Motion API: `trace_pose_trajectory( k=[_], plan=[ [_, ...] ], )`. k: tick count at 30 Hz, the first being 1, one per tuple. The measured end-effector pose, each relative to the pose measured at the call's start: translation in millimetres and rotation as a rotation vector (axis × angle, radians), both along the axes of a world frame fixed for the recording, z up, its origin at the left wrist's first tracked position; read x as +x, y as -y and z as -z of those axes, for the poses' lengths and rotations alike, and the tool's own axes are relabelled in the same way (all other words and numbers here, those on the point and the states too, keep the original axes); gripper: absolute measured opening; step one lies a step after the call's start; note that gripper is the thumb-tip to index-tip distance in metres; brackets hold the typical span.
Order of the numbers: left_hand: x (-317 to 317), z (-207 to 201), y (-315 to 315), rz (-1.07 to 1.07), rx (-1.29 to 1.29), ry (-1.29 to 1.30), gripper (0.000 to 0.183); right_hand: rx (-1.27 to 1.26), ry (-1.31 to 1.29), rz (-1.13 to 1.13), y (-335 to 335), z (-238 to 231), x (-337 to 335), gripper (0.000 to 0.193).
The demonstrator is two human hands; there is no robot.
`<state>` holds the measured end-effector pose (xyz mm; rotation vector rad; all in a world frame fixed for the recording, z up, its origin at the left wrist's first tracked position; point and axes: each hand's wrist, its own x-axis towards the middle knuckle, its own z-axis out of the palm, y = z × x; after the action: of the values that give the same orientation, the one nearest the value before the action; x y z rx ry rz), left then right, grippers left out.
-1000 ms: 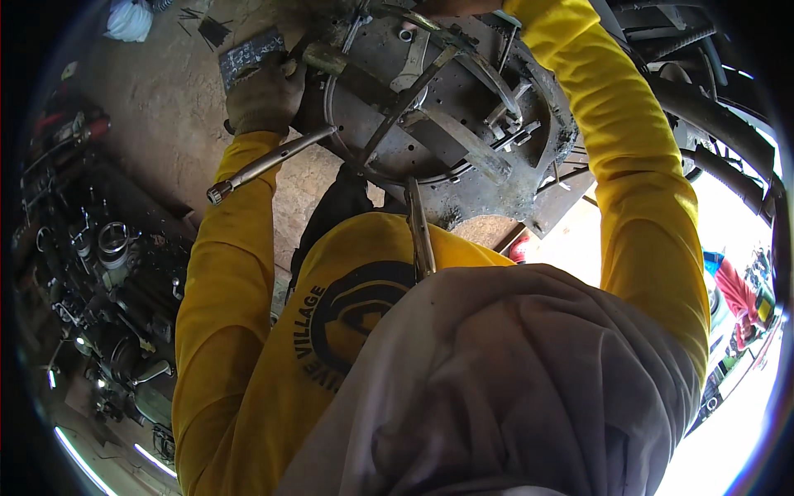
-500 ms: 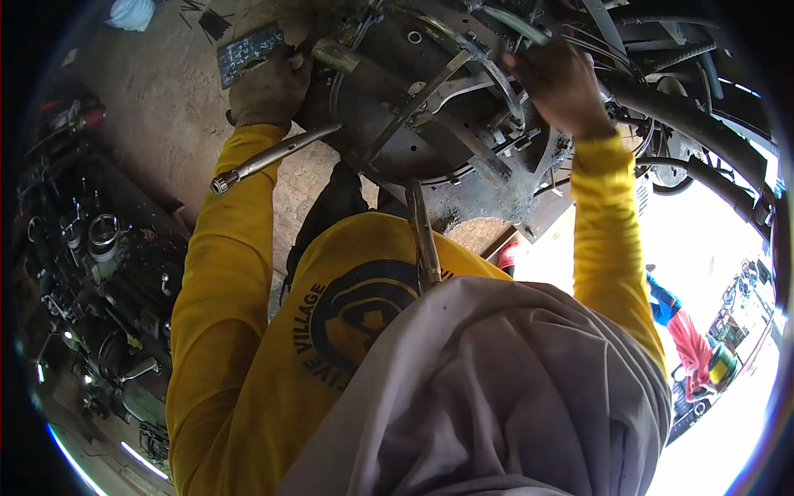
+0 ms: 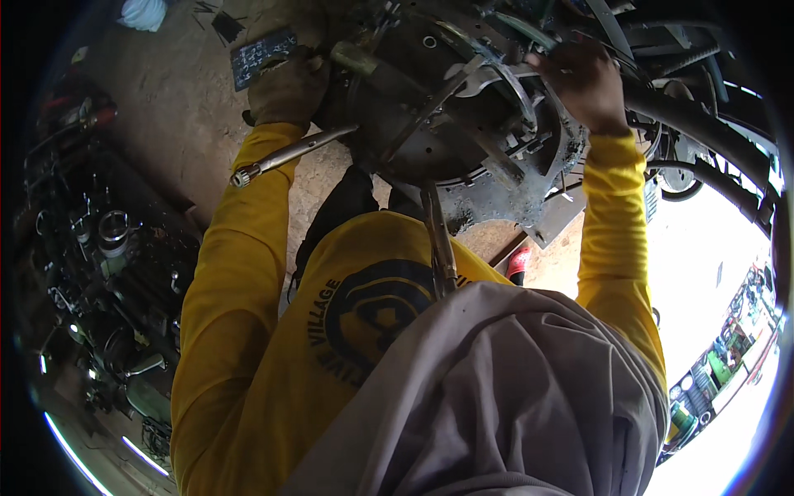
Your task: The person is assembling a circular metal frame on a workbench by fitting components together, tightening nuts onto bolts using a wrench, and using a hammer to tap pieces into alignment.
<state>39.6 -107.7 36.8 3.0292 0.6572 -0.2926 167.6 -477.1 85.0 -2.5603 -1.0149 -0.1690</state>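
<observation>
My right hand [image 3: 585, 87] is closed around the handle of an open-ended spanner [image 3: 478, 80]. The jaw of the spanner lies over a large round metal plate [image 3: 405, 107], among bars and curved strips fixed there. My left hand [image 3: 288, 89] is curled at the left edge of this metalwork, beside a thick round bar [image 3: 354, 58]. Its fingertips are in shadow, so what they hold is hidden. Below that hand, a metal rod with a ridged end [image 3: 289, 155] sticks out across my left sleeve. A second rod [image 3: 438, 236] points toward my chest.
A dark slate with pale markings [image 3: 258, 56] lies past my left hand, near thin rods [image 3: 227, 26] and a white bundle [image 3: 142, 14] on the floor. Dark machine parts [image 3: 107, 281] crowd the left side. Thick curved pipes [image 3: 703, 124] stand at right. A red shoe [image 3: 518, 263] shows below the plate.
The spanner has shifted up and to the right with my right hand, away from the middle of the plate. My left hand keeps its place on the metalwork. The person at far right is out of view.
</observation>
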Motion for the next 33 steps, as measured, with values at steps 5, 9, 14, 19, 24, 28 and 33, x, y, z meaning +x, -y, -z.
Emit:
trace_pose_trajectory(
  k=[5,9,14,19,24,28,33],
  plan=[
    [-0.8,6.5,2.3,0.041,0.128,0.024,0.047,0.037,0.168,-0.319,-23.2,-11.2,26.9,0.018],
    [2.6,-14.6,10.8,0.05,0.072,-0.126,0.058,0.069,0.188,-0.409,-29.5,-11.1,42.2,0.037],
    [-2.5,-7.8,9.0,0.167,0.202,-0.052,0.037,0.068,0.461,-0.666,-46.9,0.1,61.7,0.043],
    [-3.9,8.1,-3.6,0.283,0.274,-0.069,0.038,0.066,0.199,-0.617,-73.2,-14.1,72.1,0.039],
    [-0.4,38.9,-23.9,0.161,0.165,0.033,0.049,0.024,0.373,-0.893,-115.1,33.2,104.7,0.027],
    [1.9,35.7,-23.4,0.134,0.14,0.013,0.057,-0.127,0.128,-0.736,-103.8,36.2,95.7,0.019],
    [0.3,34.8,-21.1,0.143,0.089,0.031,0.057,-0.293,0.741,-0.643,-39.3,28.7,47.4,0.015]
  ],
)
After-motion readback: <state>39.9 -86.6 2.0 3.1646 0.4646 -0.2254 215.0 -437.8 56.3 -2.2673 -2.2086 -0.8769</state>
